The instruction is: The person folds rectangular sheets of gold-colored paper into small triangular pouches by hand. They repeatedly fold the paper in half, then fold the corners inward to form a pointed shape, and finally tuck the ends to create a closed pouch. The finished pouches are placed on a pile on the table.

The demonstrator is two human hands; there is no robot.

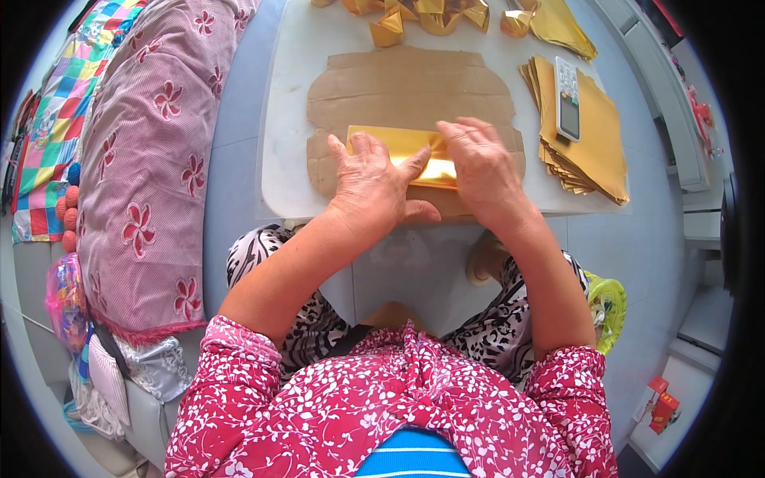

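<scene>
A folded strip of shiny gold foil paper (439, 170) lies on a flattened piece of brown cardboard (412, 77). My left hand (376, 173) rests on the strip's left part, fingers spread, with its thumb off the near edge over the cardboard. At the strip's right end is my right hand (484, 158), bent over the paper and covering that corner. Its thumb is hidden, so whether it pinches the foil does not show.
The cardboard sits on a white table (287, 155). To the right, a remote control (567, 98) lies on a stack of gold paper sheets (597, 137). Folded gold foil pieces (442, 15) crowd the far edge. A pink flowered cover (149, 179) drapes a seat at left; a green basket (609, 310) stands at right.
</scene>
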